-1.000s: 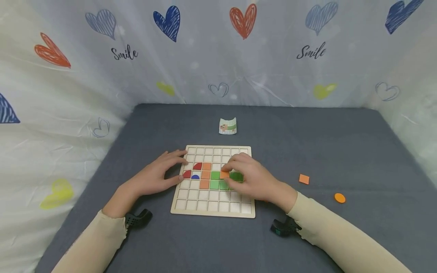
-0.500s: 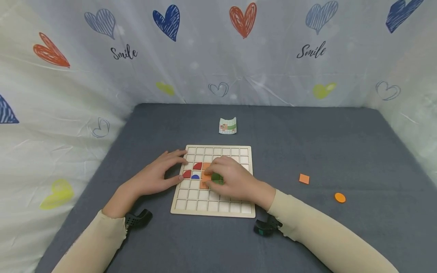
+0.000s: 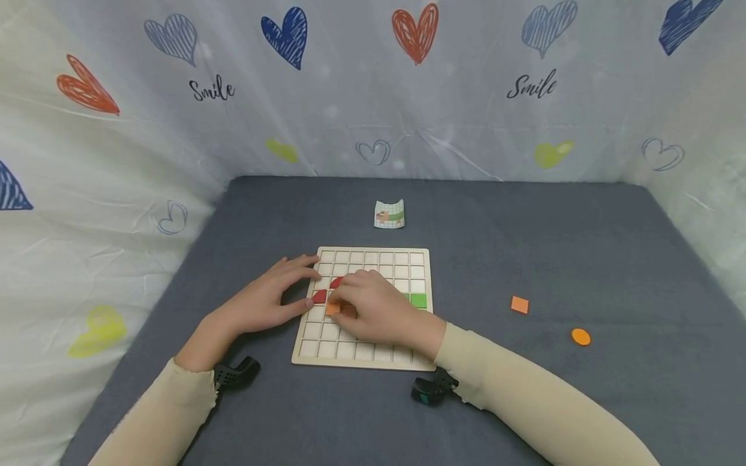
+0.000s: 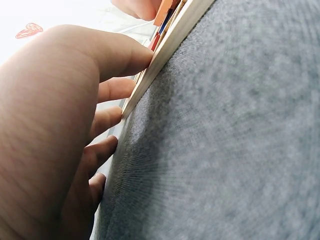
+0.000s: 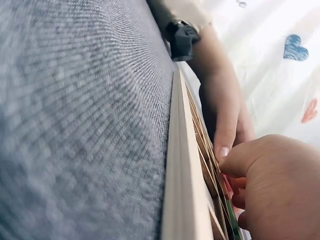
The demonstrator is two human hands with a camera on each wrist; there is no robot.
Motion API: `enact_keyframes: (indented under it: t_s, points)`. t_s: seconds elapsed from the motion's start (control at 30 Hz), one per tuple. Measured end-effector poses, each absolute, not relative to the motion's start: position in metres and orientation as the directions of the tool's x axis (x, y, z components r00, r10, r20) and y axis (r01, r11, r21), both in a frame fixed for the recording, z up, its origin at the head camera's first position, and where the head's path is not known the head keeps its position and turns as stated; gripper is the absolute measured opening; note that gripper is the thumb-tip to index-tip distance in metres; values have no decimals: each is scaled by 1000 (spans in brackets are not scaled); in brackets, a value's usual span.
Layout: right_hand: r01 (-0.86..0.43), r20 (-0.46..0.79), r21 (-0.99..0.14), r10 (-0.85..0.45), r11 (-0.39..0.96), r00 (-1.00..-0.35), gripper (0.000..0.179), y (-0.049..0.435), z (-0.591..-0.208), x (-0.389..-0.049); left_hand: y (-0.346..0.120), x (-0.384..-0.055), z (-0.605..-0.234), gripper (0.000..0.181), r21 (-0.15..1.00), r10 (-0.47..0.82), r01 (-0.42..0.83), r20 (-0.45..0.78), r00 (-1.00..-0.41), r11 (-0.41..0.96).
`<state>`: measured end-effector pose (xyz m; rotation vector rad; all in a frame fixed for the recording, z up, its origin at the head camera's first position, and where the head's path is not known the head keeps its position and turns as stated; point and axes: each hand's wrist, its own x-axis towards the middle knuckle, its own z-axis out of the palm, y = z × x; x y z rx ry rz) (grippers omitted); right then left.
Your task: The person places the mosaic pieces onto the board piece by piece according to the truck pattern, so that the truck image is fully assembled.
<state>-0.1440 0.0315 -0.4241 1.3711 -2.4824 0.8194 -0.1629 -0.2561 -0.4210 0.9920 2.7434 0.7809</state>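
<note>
A wooden grid board (image 3: 361, 355) lies flat on the dark cloth, with several coloured tiles set in its squares. My left hand (image 3: 265, 298) rests against the board's left edge, fingers spread and tips touching the rim. Between thumb and fingers my right hand (image 3: 375, 309) pinches an orange square tile (image 3: 333, 309) over the left part of the grid. A red quarter-round tile (image 3: 319, 296) and a second red tile (image 3: 336, 282) show just beyond it. Green tiles (image 3: 418, 300) appear to the right of the hand, which hides much of the middle row.
On the cloth to the right lie a loose orange square (image 3: 520, 305) and an orange round piece (image 3: 581, 336). Behind the board stands a small curled pattern card (image 3: 389, 214). A white curtain printed with hearts (image 3: 415, 32) closes off the back and sides.
My right hand has carried the orange square tile leftward across the board, from the green tiles to near the red ones. My left hand has stayed at the board's edge.
</note>
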Motion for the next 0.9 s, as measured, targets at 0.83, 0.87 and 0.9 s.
enact_keyframes:
  t_s: [0.83,0.87,0.9]
  points:
    - [-839,395,-335,-745,428,-537,12,32,-429,-143,-256,-163,-422,45,503,630,569,61,-774,650]
    - [-838,394,-338,-744,428,-539,12,32,-429,-142,-256,-163,-422,45,503,629,569,61,-775,651]
    - [-838,396,-340,-743,427,-540,12,33,-429,-142,-256,-163,-423,44,502,628,568,63,-776,652]
